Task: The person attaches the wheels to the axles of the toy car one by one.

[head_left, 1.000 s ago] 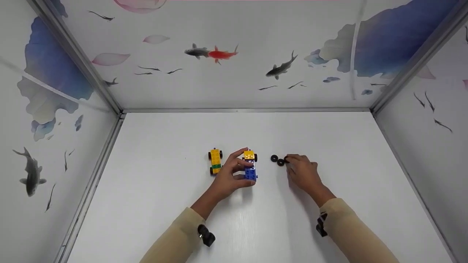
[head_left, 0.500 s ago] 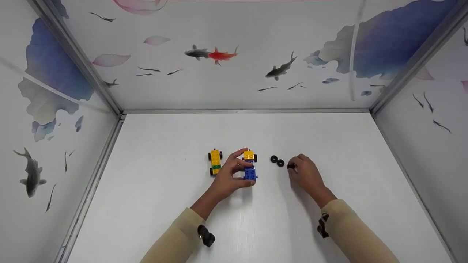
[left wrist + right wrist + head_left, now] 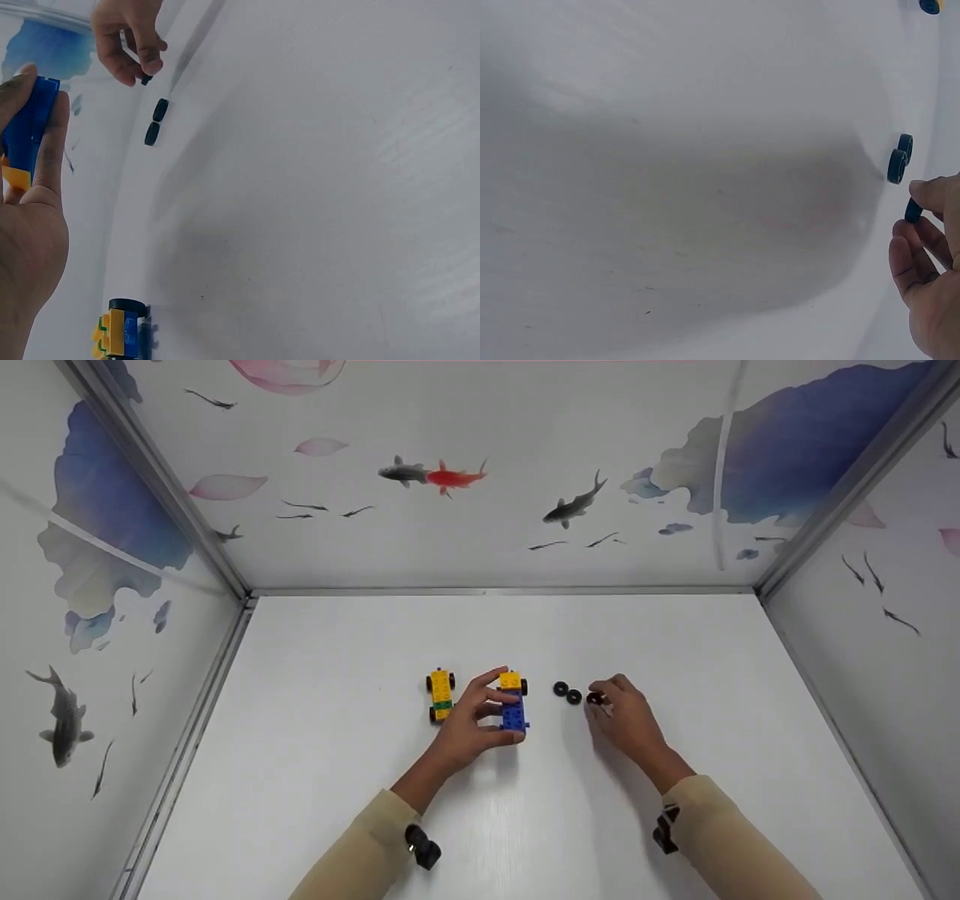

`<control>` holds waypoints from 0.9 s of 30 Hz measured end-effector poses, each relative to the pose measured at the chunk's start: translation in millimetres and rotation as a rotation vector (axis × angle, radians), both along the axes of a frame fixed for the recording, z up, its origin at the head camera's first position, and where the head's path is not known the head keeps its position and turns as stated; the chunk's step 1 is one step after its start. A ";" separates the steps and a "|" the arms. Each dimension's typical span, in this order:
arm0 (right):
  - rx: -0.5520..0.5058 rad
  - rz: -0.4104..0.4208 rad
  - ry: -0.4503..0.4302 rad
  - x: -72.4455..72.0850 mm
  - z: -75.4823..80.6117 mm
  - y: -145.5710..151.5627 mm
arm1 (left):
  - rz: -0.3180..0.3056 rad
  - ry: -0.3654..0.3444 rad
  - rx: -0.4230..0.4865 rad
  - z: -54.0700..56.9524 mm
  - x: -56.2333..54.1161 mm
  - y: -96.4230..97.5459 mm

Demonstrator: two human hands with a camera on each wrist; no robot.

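Blue car (image 3: 513, 717) shows a wheel (image 3: 524, 687) in head, not left wrist, view.

No words or numbers can be read in any view. No brand, label or sign is legible.

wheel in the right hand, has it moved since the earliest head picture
Yes: in the head view the wheel in the right hand has shifted rightward and slightly toward the person, judged against the two loose wheels lying on the table.
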State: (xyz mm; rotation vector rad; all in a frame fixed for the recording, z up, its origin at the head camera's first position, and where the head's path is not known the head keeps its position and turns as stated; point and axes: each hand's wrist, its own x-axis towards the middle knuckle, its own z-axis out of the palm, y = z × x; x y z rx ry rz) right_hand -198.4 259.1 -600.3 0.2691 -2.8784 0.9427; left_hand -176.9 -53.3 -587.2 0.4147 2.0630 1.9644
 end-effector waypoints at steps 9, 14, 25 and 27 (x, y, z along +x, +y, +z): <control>-0.033 0.077 0.057 5.4 6.1 -8.1 | -0.011 0.025 0.006 -0.1 0.3 -0.1; -0.051 0.095 0.062 7.7 11.4 -14.2 | -0.011 0.035 0.018 -1.0 -1.1 -0.3; -0.056 0.109 0.016 11.5 22.6 -29.9 | -0.002 0.037 0.002 0.4 -2.2 -1.8; -0.073 0.129 0.028 12.4 24.4 -32.0 | -0.004 0.042 0.010 -0.1 -2.7 -1.7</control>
